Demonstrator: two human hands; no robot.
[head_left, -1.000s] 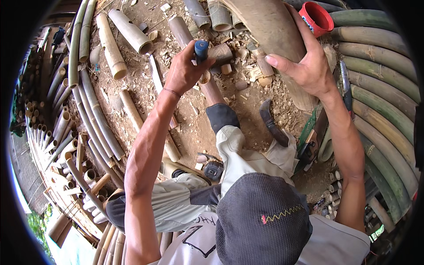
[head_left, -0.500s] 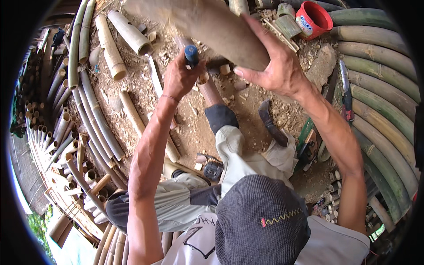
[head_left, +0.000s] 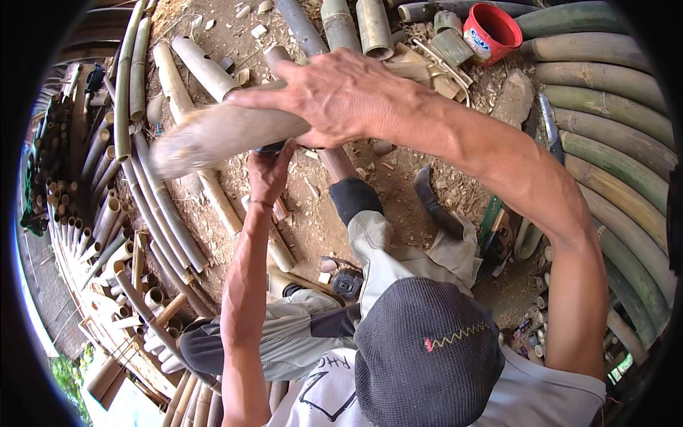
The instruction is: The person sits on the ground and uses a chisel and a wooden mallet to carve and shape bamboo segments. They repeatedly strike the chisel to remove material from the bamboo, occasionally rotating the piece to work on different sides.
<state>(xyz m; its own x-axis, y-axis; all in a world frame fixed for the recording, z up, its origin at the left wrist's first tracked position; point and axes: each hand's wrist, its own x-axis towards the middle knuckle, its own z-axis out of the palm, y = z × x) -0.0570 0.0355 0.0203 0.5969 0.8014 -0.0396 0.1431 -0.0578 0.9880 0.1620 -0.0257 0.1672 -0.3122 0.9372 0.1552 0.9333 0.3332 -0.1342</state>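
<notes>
My right hand (head_left: 341,99) grips a thick wooden club (head_left: 228,135), its far end blurred by motion and pointing left. Just under the club, my left hand (head_left: 269,174) is closed around a blue-handled tool (head_left: 273,147); only a dark sliver of its handle shows now, and its working end is hidden. Close by, the end of a bamboo piece (head_left: 277,55) sticks out beyond my right hand. My bare lower leg (head_left: 336,164) stretches forward beneath my hands.
Cut bamboo lengths (head_left: 203,67) and pale chips lie on the dirt floor. Long green bamboo poles (head_left: 605,78) are stacked along the right. A red bucket (head_left: 491,32) stands at the far right. A dark curved object (head_left: 435,203) and a tape measure (head_left: 347,283) lie near my legs.
The club has swung down and to the left, with my right hand moving left over the blue-handled tool. My left hand has shifted slightly left and lower in view.
</notes>
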